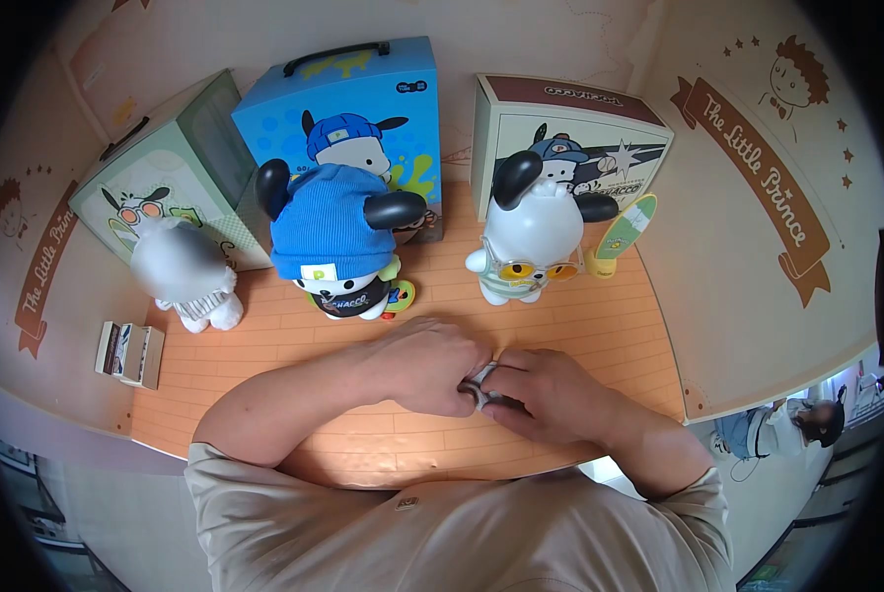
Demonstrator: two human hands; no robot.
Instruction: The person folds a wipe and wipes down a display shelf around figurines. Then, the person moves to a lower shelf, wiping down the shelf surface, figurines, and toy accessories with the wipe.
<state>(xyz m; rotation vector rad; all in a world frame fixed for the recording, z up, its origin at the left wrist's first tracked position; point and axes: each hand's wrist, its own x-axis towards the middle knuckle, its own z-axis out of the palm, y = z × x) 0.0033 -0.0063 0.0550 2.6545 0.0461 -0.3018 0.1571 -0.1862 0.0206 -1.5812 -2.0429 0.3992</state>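
Pinched between both hands: one small grey-white item (480, 375), mostly hidden by fingers, exact kind not readable. Left hand (430, 365) curled, back upward, fingertips closed on the item's near-left edge. Right hand (543, 390) bent around the other side, thumb and fingers closed on it. Hands almost meeting there.

Landmark for places: Pochacco figure in blue ribbed beanie (331, 227), upright on the plank-patterned tabletop (383, 449), black ears, black lettered shirt. Item and both hands lie on the wearer's side of it, to its right. Small yellow-green board (400, 296) just beside its right foot as viewed.

Directly behind the landmark: blue Pochacco box (412, 109), black carry handle on top. To its left and behind: pale green box (210, 148), also handled. Left, in front of that box: white fluffy figure (210, 301) in striped clothing, head blurred out. Farther left and nearer the wearer: small cards or boxes (146, 357), standing by the side panel.

Right of the landmark: white Pochacco figure with yellow-orange glasses (536, 227), black ears. Behind that one, cream box with dark red top (496, 123), lettering inverted. Farther right, green-and-white board (627, 229) standing in a yellow base (601, 264).

Well right of the landmark, past the panel with "The Little Prince" banner (758, 173): another person (782, 429), white top, blue jeans.
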